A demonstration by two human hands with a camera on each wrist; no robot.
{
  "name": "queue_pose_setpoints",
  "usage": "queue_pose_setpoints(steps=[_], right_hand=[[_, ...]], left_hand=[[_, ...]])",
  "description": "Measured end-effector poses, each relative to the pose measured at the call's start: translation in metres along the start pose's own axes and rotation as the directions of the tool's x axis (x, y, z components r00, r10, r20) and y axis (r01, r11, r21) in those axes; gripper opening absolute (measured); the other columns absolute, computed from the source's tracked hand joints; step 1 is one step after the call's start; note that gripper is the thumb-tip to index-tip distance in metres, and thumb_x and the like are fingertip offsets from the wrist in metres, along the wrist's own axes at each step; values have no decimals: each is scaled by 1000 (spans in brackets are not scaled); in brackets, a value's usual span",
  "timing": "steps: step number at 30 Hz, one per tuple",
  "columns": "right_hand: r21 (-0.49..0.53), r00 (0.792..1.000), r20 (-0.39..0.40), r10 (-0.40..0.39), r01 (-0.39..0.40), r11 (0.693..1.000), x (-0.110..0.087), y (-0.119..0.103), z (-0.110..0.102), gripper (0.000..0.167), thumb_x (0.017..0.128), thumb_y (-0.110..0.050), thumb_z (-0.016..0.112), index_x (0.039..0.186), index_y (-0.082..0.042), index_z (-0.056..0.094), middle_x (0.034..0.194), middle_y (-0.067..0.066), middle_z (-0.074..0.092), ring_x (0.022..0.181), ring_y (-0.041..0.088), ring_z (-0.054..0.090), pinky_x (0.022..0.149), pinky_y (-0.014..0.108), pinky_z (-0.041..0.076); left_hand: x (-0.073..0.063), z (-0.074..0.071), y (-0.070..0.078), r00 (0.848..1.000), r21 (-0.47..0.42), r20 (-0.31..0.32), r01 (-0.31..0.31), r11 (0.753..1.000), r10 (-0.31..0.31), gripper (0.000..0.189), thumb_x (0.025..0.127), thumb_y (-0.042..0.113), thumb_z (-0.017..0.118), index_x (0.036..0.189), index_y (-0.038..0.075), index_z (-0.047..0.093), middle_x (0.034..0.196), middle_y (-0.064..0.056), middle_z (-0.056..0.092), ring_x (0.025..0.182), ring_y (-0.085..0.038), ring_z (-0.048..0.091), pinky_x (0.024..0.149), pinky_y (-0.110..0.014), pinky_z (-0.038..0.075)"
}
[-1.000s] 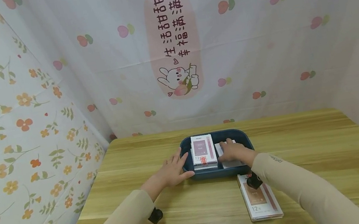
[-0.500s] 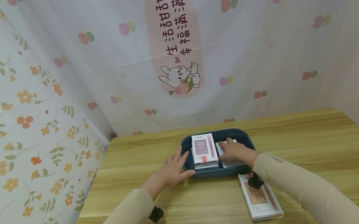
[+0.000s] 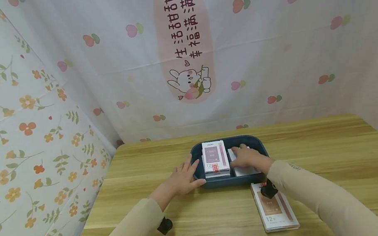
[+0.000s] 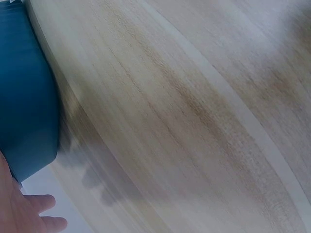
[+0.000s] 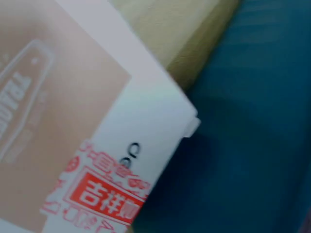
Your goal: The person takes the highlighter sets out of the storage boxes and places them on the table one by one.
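A dark blue bin [image 3: 208, 186] stands on the wooden table. Its left half holds a stack of flat white boxes, the top box [image 3: 215, 157] bearing a purple panel. My left hand [image 3: 183, 180] touches the bin's left rim with spread fingers; in the left wrist view, fingertips [image 4: 41, 203] show beside the blue wall. Inside the bin's right half, my right hand [image 3: 247, 156] holds a white box [image 3: 242, 171], thumb at its left side and fingers toward its far edge. The hand covers much of that box.
Another white box [image 3: 280, 220] with an orange-brown panel lies on the table [image 3: 207, 224] in front of the bin, beneath the right wrist. Its red sticker [image 5: 104, 194] shows in the right wrist view. A patterned curtain [image 3: 277, 56] hangs behind the table.
My right hand and the box under it have shifted very slightly to the right within the bin. The left hand keeps its place at the rim.
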State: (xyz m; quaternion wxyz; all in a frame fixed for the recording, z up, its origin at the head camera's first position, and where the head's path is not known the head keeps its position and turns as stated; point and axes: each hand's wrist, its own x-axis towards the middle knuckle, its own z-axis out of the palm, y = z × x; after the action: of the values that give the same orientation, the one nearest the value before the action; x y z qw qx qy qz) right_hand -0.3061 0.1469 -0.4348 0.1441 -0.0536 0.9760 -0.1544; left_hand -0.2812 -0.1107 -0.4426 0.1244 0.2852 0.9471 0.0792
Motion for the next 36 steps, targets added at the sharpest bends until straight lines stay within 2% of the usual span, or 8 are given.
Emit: queue_pose_setpoints(steps=[4,11,23,33,36], right_hand=[[0,1000,-8,11,-11,1000,0,0,-4,75,83,-40,60,142,-3,31,143,29,24,126,48,31,97,60,30],[-14,1000,-22,-9,9,1000,-5,-2,-11,74,83,-38,62,141,-3,33,142,30,25,124,47,34,95,59,33],[-36,998,-44,-45,44,998,-19,-11,-37,71,84,-36,61,141,-4,33,145,31,19,118,46,41,90,59,36],[-21,992,-98,-74,73,997,-30,-14,-46,71,81,-32,64,139,-4,36,142,30,27,117,45,42,93,61,33],[-28,991,-106,-86,84,996,-35,-15,-49,71,79,-32,65,138,-5,38,141,29,29,111,43,45,90,60,37]], left_hand=[[1,0,0,1000,0,-7,2,1000,-2,80,90,62,34,149,14,10,154,-13,-6,136,-42,17,103,-61,18],[0,-1,0,1000,4,-5,3,1000,-3,80,90,61,36,149,14,10,153,-13,-6,136,-41,17,103,-61,18],[0,-2,2,1000,7,0,5,1000,-5,79,90,61,35,149,14,10,154,-13,-6,135,-42,18,103,-60,18],[-1,-2,2,1000,-8,-2,-1,1000,1,79,90,60,35,148,13,11,153,-14,-6,134,-43,19,103,-62,18],[-1,-2,2,1000,-18,-2,-1,1000,1,79,90,60,36,148,13,11,153,-13,-6,134,-44,18,103,-62,17]])
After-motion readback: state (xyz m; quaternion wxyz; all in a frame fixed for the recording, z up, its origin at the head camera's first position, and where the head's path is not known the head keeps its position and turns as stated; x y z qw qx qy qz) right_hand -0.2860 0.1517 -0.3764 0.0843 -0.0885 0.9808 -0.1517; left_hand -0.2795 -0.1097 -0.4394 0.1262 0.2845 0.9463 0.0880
